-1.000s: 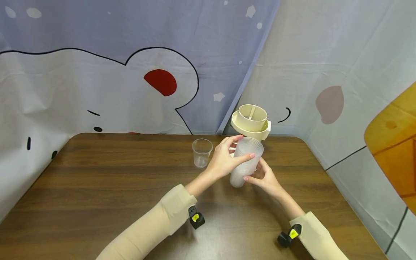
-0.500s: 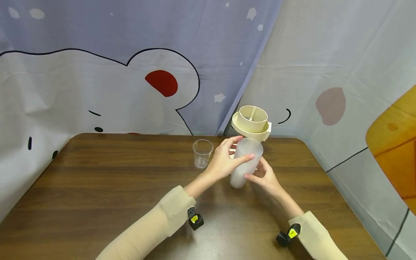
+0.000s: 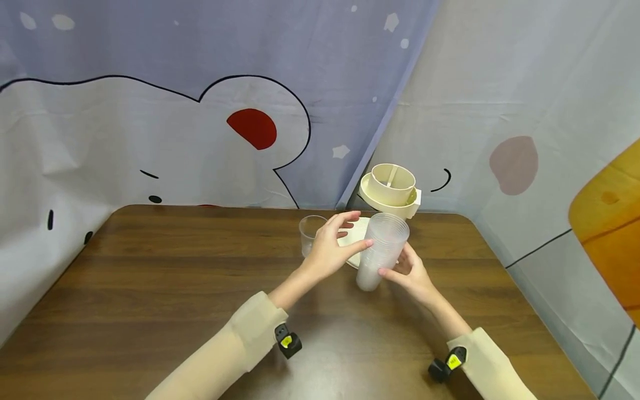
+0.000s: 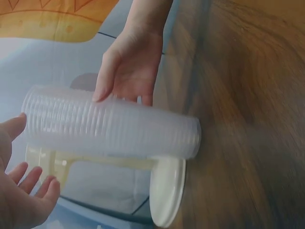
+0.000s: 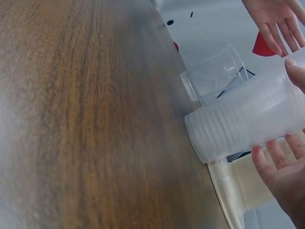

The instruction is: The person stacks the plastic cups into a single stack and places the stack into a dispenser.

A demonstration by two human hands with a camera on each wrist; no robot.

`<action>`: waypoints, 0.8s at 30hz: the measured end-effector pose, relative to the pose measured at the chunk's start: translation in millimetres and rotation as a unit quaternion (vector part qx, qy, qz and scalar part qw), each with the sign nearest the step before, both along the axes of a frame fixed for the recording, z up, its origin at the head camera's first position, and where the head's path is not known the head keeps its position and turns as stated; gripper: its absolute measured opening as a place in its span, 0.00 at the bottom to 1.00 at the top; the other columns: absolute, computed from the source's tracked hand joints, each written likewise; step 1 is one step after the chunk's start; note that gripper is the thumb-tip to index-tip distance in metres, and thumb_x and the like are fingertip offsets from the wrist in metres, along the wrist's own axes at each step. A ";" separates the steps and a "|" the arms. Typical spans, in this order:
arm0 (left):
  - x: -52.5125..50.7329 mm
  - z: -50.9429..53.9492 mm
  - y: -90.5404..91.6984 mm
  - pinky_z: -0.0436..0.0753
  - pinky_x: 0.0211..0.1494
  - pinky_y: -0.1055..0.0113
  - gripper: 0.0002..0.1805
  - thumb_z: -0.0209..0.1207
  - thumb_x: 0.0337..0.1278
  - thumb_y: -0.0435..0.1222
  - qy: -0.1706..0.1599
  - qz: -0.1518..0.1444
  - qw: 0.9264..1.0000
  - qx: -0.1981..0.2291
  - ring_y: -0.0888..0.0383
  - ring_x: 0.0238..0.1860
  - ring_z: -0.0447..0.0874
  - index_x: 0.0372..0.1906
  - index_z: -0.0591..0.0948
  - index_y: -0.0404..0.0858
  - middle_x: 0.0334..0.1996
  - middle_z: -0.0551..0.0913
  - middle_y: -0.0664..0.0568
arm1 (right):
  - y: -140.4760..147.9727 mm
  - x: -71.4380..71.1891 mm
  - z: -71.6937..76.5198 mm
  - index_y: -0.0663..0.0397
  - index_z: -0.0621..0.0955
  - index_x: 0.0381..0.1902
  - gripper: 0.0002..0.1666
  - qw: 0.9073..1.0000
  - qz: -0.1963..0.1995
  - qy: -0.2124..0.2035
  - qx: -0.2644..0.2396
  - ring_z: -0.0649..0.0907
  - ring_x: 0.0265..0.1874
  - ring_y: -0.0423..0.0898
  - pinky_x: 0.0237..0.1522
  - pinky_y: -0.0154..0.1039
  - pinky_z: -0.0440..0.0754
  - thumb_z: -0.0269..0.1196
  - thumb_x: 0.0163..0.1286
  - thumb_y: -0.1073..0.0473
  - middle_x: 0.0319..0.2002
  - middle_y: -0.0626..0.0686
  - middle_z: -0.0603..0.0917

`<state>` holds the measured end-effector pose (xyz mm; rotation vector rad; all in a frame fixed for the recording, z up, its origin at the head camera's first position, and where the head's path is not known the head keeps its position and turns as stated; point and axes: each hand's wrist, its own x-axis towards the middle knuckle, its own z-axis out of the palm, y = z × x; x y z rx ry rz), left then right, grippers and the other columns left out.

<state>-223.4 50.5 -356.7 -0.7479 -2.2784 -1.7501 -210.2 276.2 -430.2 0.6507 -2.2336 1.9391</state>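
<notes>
A tall stack of clear plastic cups (image 3: 382,253) leans slightly over the table, its rims uppermost. My right hand (image 3: 412,275) grips the stack around its lower half, thumb in front and fingers behind. To the left, my left hand (image 3: 327,250) is spread, with its thumb tip close to the stack's upper side; whether it touches I cannot tell. In the left wrist view the stack (image 4: 114,126) lies between both hands. Behind it stands a cream cup dispenser (image 3: 387,189) with a ring-shaped holder on top and a round base (image 3: 356,239), partly hidden.
A single clear plastic cup (image 3: 307,230) stands upright on the wooden table (image 3: 200,300), partly covered by my left hand. Behind the table's far edge hangs a printed curtain (image 3: 200,150).
My left hand has let go of the cup stack and drawn back to the left, now covering part of the single cup. The right hand keeps its hold, nearly unmoved.
</notes>
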 end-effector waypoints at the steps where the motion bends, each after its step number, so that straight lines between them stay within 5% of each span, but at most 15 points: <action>1: -1.0 -0.5 -2.8 0.77 0.62 0.58 0.33 0.70 0.49 0.39 0.006 0.008 1.000 -0.001 0.51 0.59 0.77 0.62 0.74 0.37 0.57 0.78 0.46 | 0.3 0.0 0.1 0.52 0.63 0.69 0.43 1.000 0.000 0.001 -0.001 0.78 0.55 0.34 0.53 0.29 0.79 0.63 0.57 0.76 0.56 0.38 0.77; 6: -8.0 -4.2 -18.5 0.71 0.68 0.55 0.34 0.71 0.47 0.42 0.024 0.077 0.997 -0.009 0.53 0.63 0.73 0.62 0.74 0.39 0.59 0.78 0.49 | 1.1 0.5 0.6 0.50 0.64 0.68 0.43 1.000 0.002 0.003 -0.007 0.78 0.55 0.34 0.53 0.29 0.79 0.63 0.57 0.77 0.56 0.38 0.78; 11: -12.7 -10.1 -33.2 0.65 0.70 0.50 0.41 0.72 0.43 0.44 -0.022 0.136 0.990 -0.023 0.50 0.68 0.65 0.66 0.70 0.42 0.65 0.73 0.49 | 0.7 0.7 -0.3 0.50 0.64 0.68 0.43 1.000 0.003 0.001 -0.012 0.78 0.56 0.34 0.53 0.29 0.79 0.63 0.56 0.77 0.56 0.39 0.78; 16: -15.0 -15.0 -42.7 0.63 0.71 0.45 0.48 0.74 0.40 0.46 -0.078 0.147 0.986 -0.034 0.46 0.71 0.60 0.70 0.64 0.45 0.69 0.66 0.48 | 0.1 -0.4 -1.8 0.50 0.64 0.68 0.44 1.000 0.004 -0.004 -0.011 0.77 0.56 0.34 0.53 0.29 0.78 0.64 0.56 0.77 0.56 0.38 0.77; 24: -24.3 -22.1 -46.9 0.63 0.71 0.46 0.53 0.76 0.35 0.44 -0.112 0.141 0.983 -0.035 0.44 0.71 0.60 0.71 0.62 0.41 0.70 0.65 0.43 | 0.0 -1.3 -1.8 0.50 0.64 0.68 0.43 1.000 0.002 -0.003 -0.007 0.78 0.55 0.34 0.53 0.29 0.79 0.64 0.56 0.76 0.55 0.38 0.78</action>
